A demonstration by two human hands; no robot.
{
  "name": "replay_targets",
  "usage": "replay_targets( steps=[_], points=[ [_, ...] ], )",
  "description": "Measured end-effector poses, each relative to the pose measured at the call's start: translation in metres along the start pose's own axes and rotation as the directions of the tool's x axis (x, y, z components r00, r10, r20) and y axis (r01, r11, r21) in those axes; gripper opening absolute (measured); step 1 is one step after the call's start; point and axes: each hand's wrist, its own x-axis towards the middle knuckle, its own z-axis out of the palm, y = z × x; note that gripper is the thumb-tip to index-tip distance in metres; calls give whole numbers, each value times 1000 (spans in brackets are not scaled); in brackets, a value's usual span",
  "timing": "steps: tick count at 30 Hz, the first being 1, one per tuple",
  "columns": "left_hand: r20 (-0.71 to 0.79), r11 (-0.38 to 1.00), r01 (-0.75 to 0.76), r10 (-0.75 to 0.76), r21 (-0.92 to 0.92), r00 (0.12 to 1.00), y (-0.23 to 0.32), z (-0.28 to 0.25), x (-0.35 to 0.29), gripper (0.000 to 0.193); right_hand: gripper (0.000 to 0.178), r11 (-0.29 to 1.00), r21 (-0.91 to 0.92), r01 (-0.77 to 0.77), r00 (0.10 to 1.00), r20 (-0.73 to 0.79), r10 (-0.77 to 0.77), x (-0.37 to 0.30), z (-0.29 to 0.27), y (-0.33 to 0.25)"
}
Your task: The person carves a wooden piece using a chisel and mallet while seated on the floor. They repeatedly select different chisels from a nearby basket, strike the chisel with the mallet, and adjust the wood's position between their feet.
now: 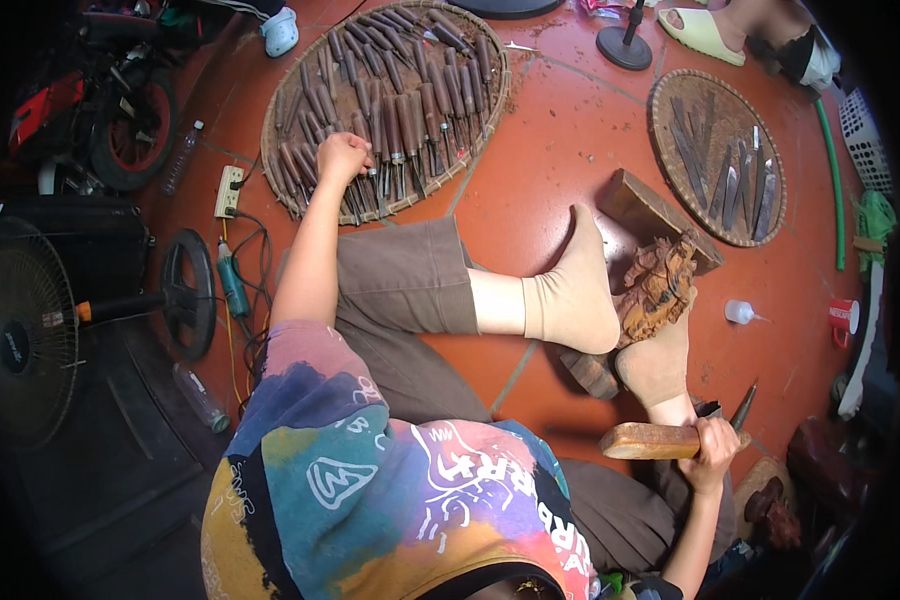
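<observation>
My left hand (345, 158) reaches over the near side of a round woven tray (502, 105) full of wood-handled carving chisels (405, 122). Its fingers are curled in among the handles; what they grip, if anything, is hidden. On the right, my right hand (715, 452) is wrapped round a wooden mallet (650, 441) shaped like a thick paddle, held level above my leg. Between my two socked feet (575, 290) sits a rough brown wood carving (658, 290). A wooden block (655, 215) lies beyond it, and a smaller block (590, 373) lies on the near side.
A second woven tray (660, 130) with flat metal blades lies far right. A white squeeze bottle (740, 312) and red mug (843, 320) are at right. Left are a fan (25, 330), a power strip (229, 192) with cords, and a teal power tool (233, 283). Another person's foot (705, 35) shows at top right.
</observation>
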Motion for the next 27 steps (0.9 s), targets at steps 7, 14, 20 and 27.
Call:
replay_targets(
  steps=[7,14,20,27],
  points=[
    [214,920,175,-261,351,941,-13,-2,4,27,25,1000,6,-24,1000,13,24,-5,2,1],
    [131,985,-9,-14,174,991,-1,1,-1,22,24,999,21,-33,998,-56,34,-6,12,5],
    [145,863,-220,172,454,974,38,36,-22,19,32,1000,0,-17,997,-75,17,-12,4,12],
    [201,954,-122,181,-275,963,13,-5,-22,19,26,1000,27,-10,1000,4,10,-7,-3,16]
  ],
)
